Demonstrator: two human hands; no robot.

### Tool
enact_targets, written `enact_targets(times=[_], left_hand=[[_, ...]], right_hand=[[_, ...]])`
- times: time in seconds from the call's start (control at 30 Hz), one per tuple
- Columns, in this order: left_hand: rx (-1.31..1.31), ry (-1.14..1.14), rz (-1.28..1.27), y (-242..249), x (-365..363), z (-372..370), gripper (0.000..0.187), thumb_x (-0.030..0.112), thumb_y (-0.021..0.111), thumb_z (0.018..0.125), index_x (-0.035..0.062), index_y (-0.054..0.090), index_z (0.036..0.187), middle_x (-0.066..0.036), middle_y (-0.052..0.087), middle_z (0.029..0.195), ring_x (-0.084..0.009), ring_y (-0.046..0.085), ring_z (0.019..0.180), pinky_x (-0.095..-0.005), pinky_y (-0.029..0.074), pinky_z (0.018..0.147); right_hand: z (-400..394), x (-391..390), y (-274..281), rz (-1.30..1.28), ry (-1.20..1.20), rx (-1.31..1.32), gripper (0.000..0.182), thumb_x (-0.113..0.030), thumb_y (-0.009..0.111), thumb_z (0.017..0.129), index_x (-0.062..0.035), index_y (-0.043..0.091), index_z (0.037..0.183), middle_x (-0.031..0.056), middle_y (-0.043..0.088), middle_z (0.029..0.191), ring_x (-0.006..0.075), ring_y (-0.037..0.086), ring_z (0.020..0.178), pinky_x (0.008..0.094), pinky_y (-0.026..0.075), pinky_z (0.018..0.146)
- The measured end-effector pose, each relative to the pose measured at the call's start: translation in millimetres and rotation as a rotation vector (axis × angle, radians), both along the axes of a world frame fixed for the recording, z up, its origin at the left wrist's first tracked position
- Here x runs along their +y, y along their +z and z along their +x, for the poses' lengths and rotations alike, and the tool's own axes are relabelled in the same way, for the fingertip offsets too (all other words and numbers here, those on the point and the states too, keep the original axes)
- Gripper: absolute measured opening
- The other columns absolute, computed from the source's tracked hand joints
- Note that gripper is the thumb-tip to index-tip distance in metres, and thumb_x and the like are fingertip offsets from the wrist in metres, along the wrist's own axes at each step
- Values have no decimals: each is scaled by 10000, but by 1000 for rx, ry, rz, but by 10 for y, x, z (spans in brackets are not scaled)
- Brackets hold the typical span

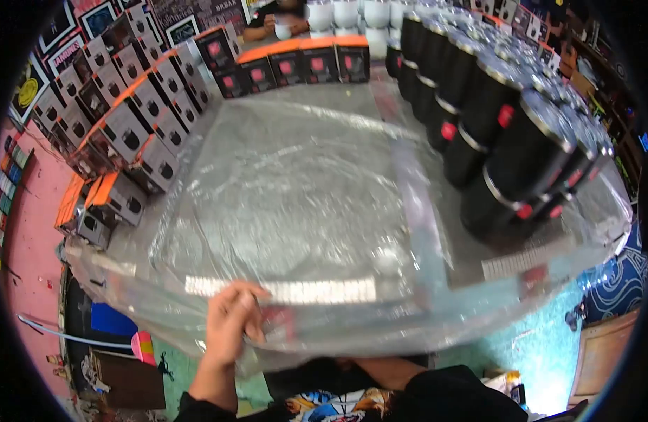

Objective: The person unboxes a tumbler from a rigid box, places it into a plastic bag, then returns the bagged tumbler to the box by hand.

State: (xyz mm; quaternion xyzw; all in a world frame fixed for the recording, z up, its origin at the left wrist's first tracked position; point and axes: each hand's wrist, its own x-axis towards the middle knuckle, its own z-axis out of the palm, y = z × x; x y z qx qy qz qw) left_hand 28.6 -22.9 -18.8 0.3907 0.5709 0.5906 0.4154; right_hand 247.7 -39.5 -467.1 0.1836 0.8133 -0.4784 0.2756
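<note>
The plastic sheet [303, 190], clear and creased, is spread over the tabletop [471, 271], hanging over the near edge in loose folds. Orange-topped boxes [155, 98] stand stacked in slanting rows along its left side, with cup-like items printed on their fronts, and a lower row of dark boxes [289, 67] with orange tops and pink-red marks closes off much of the far side. On the right, black cylindrical containers [521, 155] with shiny silvery tops and red labels stand upright, packed close together and stacked in tiers. These groups hem in the sheet on the left, far and right sides; between them lies a wide, glossy, wrinkled stretch. Behind the far row are white rounded containers [320, 14] and a person [268, 17], with a small white object [282, 29] near that person's hands. The sheet faces up, its long axis running left to right across the wearer's front, and a white patterned strip [338, 290] lies parallel to it by the near edge. The left hand [232, 316] is over that edge, in front of the strip's left part, its fingers loosely curled and the thumb close to them; whether it pinches the plastic cannot be told. The right forearm [391, 369] reaches in below the near edge, but the right hand is hidden, so its state cannot be told.
</note>
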Motion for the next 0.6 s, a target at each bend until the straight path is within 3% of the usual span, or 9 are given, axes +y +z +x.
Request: enact_targets(times=[0.13,0.17,0.27,0.33,0.43,0.47,0.53,0.6], left_hand=[[14,-63,-89,65,-52,13,305,221,581,1085,-58,691,1032,-64,644,653,-96,568,489,-234,461,488],[-56,-103,-96,82,-26,15,311,260,600,1096,-32,705,1078,-33,656,730,-73,554,550,-235,452,533],[-229,-175,-272,65,-96,-9,360,321,610,1109,-20,727,1100,-22,689,826,-71,577,656,-250,462,610],[-185,-146,-296,110,-92,-1,357,319,623,1102,-22,731,1109,-37,704,846,-84,589,702,-269,463,632],[-333,-225,-349,201,-21,-72,266,240,638,1089,-13,719,1105,-63,715,866,-104,639,745,-262,497,674],[-327,-250,-342,158,-31,-115,266,240,638,1089,-13,719,1105,-63,715,866,-104,639,745,-262,497,674],[-144,-392,-288,-37,-160,-191,257,242,582,1123,56,713,1243,-7,675,878,-51,524,610,-222,424,570],[-135,-382,-289,24,-69,-156,242,237,582,1121,40,713,1170,4,669,857,-60,529,612,-240,435,564]], right_hand=[[-833,791,98,98,-23,78,728,-517,781,842,-78,669,1412,206,601,1514,382,529,1442,537,432,1171],[-1020,922,152,109,-31,96,731,-518,781,842,-78,667,1415,206,600,1516,382,528,1444,537,431,1172],[-1358,869,313,84,-70,130,741,-522,781,840,-80,662,1423,206,595,1522,383,524,1447,535,429,1175],[-1561,925,372,88,-112,160,748,-525,782,839,-81,658,1428,206,591,1526,383,521,1449,534,427,1178],[-1686,1031,439,110,-189,191,758,-529,782,838,-82,652,1436,206,586,1532,384,517,1453,533,424,1181],[-1681,1139,431,133,-216,199,761,-530,782,837,-83,650,1439,206,584,1534,384,516,1454,532,424,1182],[-1650,1355,432,185,-264,218,768,-533,783,836,-84,647,1444,206,581,1537,384,514,1456,531,422,1185],[-1599,1508,329,238,-298,239,774,-535,783,835,-85,643,1449,205,578,1541,385,511,1459,530,420,1187]])
